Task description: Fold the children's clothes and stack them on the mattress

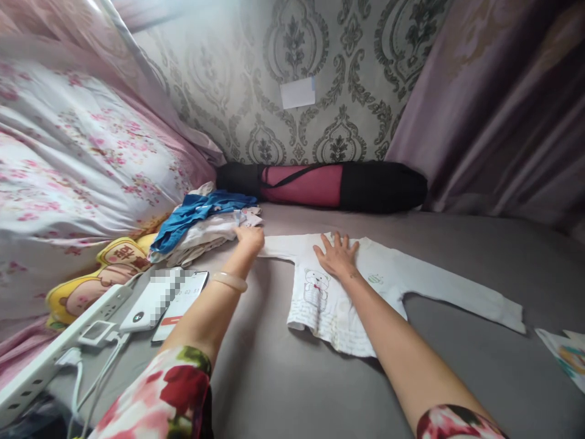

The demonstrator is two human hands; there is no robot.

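Observation:
A small white long-sleeved shirt (388,277) with a little bear print lies spread flat on the grey bed sheet (292,378). My right hand (337,255) lies open, fingers spread, pressing on the shirt's chest near the collar. My left hand (250,236), with a pale bangle on its wrist, is closed on the end of the shirt's left sleeve, right beside a pile of folded clothes (201,225) topped by a blue garment.
A rolled pink mat in a black bag (320,183) lies along the patterned wall. A floral quilt (77,158) is heaped at left. A yellow plush pillow (95,274), a power bank, a phone (180,299) and a power strip (55,347) lie at the near left. Printed fabric (567,356) is at the right edge.

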